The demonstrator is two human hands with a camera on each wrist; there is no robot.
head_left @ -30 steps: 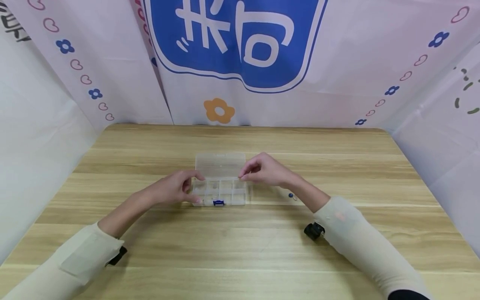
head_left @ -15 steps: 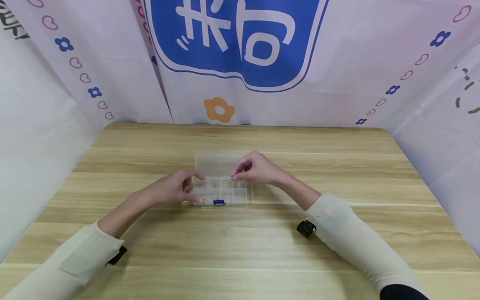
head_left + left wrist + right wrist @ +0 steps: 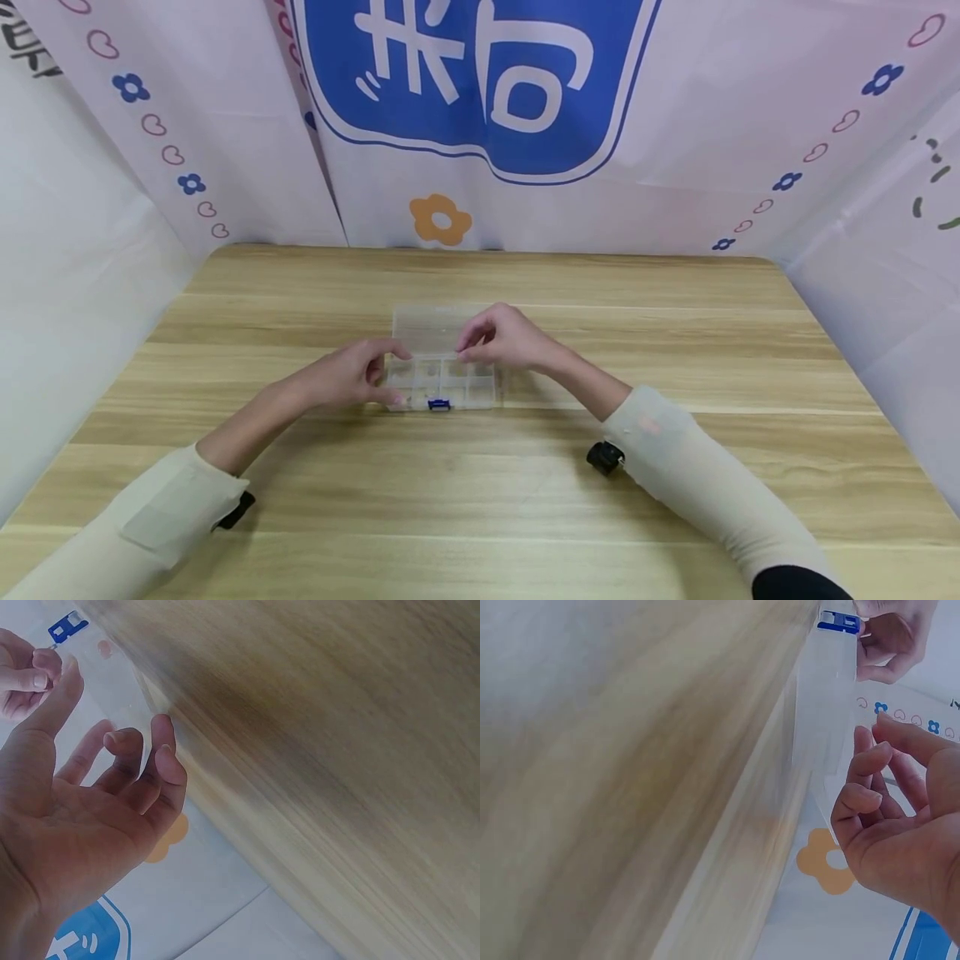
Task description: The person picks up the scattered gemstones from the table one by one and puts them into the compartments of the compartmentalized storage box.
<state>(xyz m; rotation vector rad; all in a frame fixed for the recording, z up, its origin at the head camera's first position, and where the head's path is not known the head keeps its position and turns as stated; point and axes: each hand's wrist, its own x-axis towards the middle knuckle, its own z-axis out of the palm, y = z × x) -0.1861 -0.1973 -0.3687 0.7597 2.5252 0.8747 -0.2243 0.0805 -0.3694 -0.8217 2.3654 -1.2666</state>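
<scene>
A clear plastic compartment box point(image 3: 480, 395) lies on the table with its clear lid point(image 3: 420, 327) folded back on the far side. My left hand point(image 3: 347, 372) holds the box's left end, thumb at the front edge and index finger at the back. Over the back row of compartments is my right hand point(image 3: 510, 337), its thumb and index fingertips pinched together. Whatever sits between those fingertips is too small and covered to make out. A blue clasp point(image 3: 438, 404) marks the middle of the box's front; the right wrist view shows this clasp point(image 3: 838, 622) beside the left hand.
The wood-grain table point(image 3: 450, 500) extends around the box on all sides. A white printed cloth point(image 3: 600, 208) hangs behind its far edge, with more cloth at both sides. Black wrist cameras sit under the left sleeve point(image 3: 168, 508) and right sleeve point(image 3: 697, 467).
My right hand has moved left, from the box's right back corner to over its back row. The small blue bead on the table is now covered by the right forearm. My left hand stays put.
</scene>
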